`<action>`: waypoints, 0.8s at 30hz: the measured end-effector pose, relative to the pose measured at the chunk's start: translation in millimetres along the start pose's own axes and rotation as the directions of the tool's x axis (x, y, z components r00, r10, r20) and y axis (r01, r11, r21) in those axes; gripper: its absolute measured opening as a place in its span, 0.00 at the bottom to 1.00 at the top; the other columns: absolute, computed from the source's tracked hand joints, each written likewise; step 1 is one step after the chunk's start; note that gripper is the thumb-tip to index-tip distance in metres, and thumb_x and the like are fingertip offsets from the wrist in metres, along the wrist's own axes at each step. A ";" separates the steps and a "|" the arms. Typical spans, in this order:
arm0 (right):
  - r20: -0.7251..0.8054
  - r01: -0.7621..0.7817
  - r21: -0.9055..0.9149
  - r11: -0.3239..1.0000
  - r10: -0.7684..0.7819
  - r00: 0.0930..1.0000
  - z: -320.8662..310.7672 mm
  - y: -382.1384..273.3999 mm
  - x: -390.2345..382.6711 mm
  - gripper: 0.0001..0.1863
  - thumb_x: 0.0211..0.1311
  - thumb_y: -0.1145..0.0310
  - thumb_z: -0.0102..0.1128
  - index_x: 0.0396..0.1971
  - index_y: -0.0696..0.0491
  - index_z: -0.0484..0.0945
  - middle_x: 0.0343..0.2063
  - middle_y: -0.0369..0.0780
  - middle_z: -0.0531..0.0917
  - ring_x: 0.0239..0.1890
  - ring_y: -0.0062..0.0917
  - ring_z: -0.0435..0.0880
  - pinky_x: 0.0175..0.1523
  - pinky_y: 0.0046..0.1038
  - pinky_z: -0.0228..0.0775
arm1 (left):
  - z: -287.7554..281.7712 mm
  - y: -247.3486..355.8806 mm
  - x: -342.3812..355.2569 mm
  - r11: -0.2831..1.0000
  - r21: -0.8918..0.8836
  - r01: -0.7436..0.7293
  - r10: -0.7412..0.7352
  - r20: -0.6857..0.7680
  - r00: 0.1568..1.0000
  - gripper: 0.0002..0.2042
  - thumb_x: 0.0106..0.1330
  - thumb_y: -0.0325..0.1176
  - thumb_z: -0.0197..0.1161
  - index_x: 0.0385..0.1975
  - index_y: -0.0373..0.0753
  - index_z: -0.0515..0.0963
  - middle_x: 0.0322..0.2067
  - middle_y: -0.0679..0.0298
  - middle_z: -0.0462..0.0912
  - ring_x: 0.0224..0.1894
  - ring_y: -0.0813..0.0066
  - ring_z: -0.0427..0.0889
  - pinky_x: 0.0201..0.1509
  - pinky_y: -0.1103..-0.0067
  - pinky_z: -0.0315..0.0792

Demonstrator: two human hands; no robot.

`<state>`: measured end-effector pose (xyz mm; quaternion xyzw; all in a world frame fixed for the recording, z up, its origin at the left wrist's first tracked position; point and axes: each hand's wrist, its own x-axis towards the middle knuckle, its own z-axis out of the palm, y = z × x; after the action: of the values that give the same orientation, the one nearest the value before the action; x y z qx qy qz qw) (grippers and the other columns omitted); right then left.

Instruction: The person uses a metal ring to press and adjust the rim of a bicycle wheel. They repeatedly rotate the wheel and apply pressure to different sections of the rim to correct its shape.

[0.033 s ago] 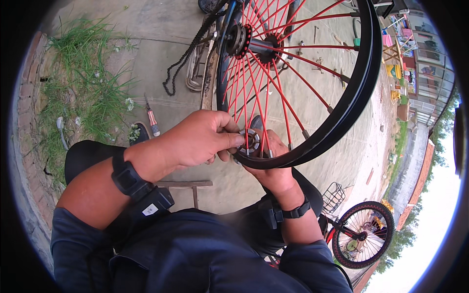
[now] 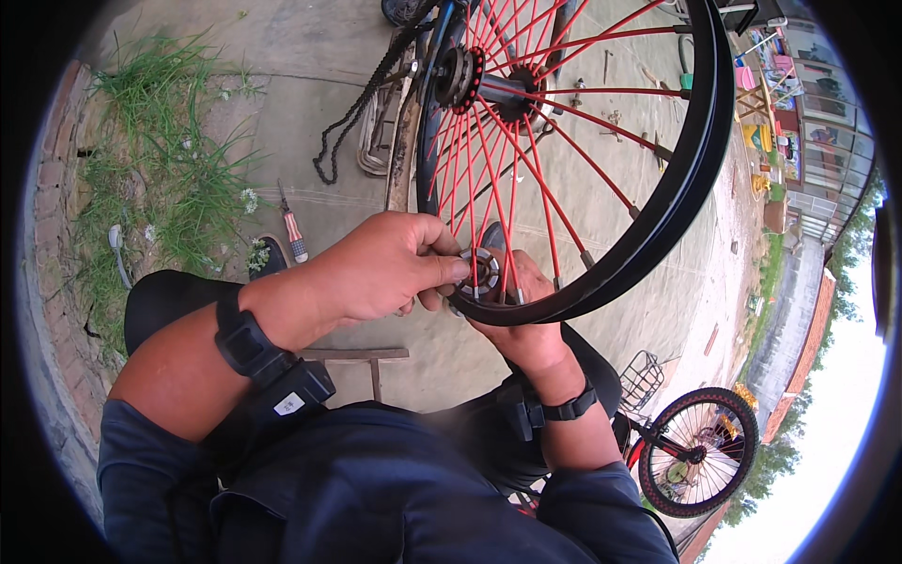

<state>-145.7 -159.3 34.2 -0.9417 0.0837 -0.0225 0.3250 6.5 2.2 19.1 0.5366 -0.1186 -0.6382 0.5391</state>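
Observation:
A bicycle wheel (image 2: 648, 246) with a black rim and red spokes stands in front of me. My left hand (image 2: 395, 265) pinches a round silver notched spoke wrench (image 2: 491, 278) between thumb and fingers. The wrench sits among the spokes close to the rim's lower part. From below, my right hand (image 2: 526, 340) grips the rim beside the wrench; some of its fingers are hidden behind the rim and spokes. The wheel's black hub (image 2: 505, 92) is further up, with a sprocket (image 2: 460, 80) on its left side.
A loose chain (image 2: 355, 117) hangs left of the wheel, near a metal frame (image 2: 376, 146). On the ground lie a screwdriver (image 2: 293, 233) and small parts (image 2: 613, 122). Grass (image 2: 178, 141) grows at left. Another bicycle wheel (image 2: 700, 453) is at lower right.

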 end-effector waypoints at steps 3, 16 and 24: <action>0.004 -0.035 0.004 0.999 0.035 0.999 -1.8 -5.2 -0.1 0.24 0.46 0.69 0.78 0.46 0.53 0.82 0.33 0.42 0.83 0.34 0.36 0.84 0.39 0.33 0.79 | -0.4 1.4 -0.7 1.000 0.008 0.021 -0.021 0.011 1.000 0.08 0.74 0.32 0.63 0.44 0.34 0.80 0.33 0.66 0.84 0.29 0.81 0.83 0.27 0.84 0.70; 0.001 0.017 0.001 1.000 -0.017 1.000 1.8 1.7 -2.8 0.23 0.48 0.70 0.77 0.46 0.53 0.80 0.32 0.41 0.84 0.35 0.37 0.84 0.40 0.35 0.79 | 0.1 -6.6 4.0 0.999 -0.051 0.009 -0.009 0.006 1.000 0.07 0.74 0.29 0.62 0.44 0.33 0.80 0.32 0.64 0.84 0.28 0.79 0.83 0.29 0.83 0.72; 0.004 0.001 0.005 1.000 -0.001 1.000 4.3 3.5 -4.7 0.21 0.48 0.69 0.77 0.44 0.53 0.81 0.32 0.41 0.84 0.36 0.37 0.84 0.40 0.35 0.79 | 1.1 -8.6 5.6 0.999 -0.049 -0.016 0.016 0.001 1.000 0.07 0.74 0.29 0.62 0.44 0.32 0.80 0.33 0.64 0.84 0.28 0.80 0.83 0.30 0.83 0.74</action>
<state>-150.4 -158.6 28.8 -0.9410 0.0824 -0.0213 0.3277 1.7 0.6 10.1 0.5218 -0.1073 -0.6371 0.5571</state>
